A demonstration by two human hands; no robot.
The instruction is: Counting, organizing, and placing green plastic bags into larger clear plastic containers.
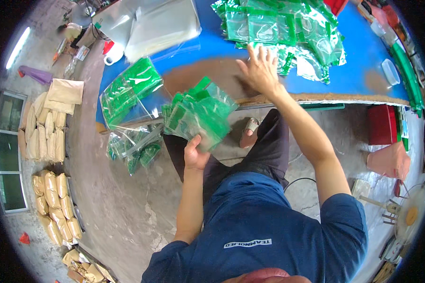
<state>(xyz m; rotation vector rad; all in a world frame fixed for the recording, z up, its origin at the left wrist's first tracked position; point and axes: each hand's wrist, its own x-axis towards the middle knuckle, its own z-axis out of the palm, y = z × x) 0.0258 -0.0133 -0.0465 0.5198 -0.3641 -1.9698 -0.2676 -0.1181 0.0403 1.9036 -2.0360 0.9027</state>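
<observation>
My left hand is closed on a loose bunch of green-and-clear plastic bags, held over my lap at the table's near edge. My right hand reaches forward with its fingers spread and nothing in them. Its fingertips are at the near edge of a wide heap of similar green-edged plastic bags; whether they touch it I cannot tell. To the left of the held bunch, a neat stack of green bags in clear plastic lies on the blue table.
Clear plastic sheets and a white mug are at the table's far left. A clear bag of green pieces hangs below the left edge. A clear tub stands right. Brown sacks line the left floor; a fan is right.
</observation>
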